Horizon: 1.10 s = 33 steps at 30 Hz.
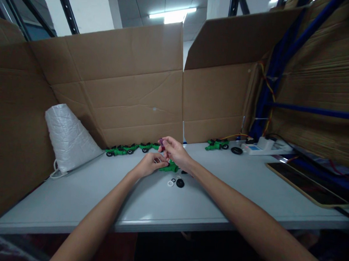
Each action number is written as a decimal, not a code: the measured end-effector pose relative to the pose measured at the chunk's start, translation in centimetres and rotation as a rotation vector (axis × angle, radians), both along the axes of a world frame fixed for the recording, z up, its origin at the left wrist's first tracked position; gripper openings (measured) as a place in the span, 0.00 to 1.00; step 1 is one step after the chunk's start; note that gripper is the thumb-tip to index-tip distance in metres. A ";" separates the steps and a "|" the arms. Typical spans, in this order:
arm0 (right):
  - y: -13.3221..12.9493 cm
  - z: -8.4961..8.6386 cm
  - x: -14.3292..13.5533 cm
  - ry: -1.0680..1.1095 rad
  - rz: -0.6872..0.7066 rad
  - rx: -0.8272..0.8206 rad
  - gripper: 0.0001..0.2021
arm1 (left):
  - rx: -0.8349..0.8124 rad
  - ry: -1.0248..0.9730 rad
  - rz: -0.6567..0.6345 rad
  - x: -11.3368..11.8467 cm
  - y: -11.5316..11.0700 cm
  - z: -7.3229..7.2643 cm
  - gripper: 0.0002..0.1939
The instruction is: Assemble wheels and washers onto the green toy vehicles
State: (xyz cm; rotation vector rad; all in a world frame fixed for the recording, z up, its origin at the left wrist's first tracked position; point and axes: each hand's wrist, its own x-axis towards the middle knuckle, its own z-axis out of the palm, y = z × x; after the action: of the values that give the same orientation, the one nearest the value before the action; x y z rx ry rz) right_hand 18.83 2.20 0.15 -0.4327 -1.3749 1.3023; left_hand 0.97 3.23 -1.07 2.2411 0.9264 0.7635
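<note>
On the pale grey bench (pixel 202 205), small loose parts lay within reach of a stray nudge

A flat white ring (pixel 168 184), a tiny black ring (pixel 172 180) and a round black disc (pixel 180 183) sat just nearer the front edge than the hands; a lowered wrist could have scattered them. The small, dark purple piece (pixel 162 143) could have slipped, since only fingertips seemed to secure it. The right hand (pixel 175 151) pinched it between nearly closed thumb and fingers. The left hand (pixel 150 163) had its fingers bunched against the green, irregular, plastic-looking part (pixel 169 168), low over the bench beneath the right hand; whether it gripped that part, I could not tell.
</note>
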 end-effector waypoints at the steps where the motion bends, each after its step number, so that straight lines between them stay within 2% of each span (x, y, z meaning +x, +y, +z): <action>1: -0.1 0.1 0.0 0.000 0.021 0.011 0.23 | 0.001 -0.002 0.001 0.0 0.0 0.0 0.23; 4: -0.3 0.0 0.0 -0.004 0.029 0.017 0.22 | 0.000 -0.012 -0.001 0.0 0.1 -0.1 0.23; 11: -0.1 -0.3 -0.4 0.006 -0.065 0.002 0.27 | 0.019 -0.012 -0.002 -0.2 0.3 -0.3 0.23; 17: -0.6 0.2 -0.2 -0.020 -0.003 0.051 0.22 | 0.033 -0.002 -0.023 -0.1 0.2 -0.2 0.22; 25: -0.4 -0.3 -0.6 -0.018 -0.114 0.042 0.24 | 0.051 0.006 -0.031 0.1 -0.1 -0.1 0.22; 33: -0.5 -0.1 -0.3 -0.052 -0.054 0.078 0.22 | 0.074 0.021 -0.025 -0.1 0.1 -0.3 0.23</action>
State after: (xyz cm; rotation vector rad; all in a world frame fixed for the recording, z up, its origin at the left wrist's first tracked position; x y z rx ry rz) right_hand 18.57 1.70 0.01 -0.4497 -1.4428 1.1969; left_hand 0.88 3.34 -1.37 2.3247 0.8918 0.7759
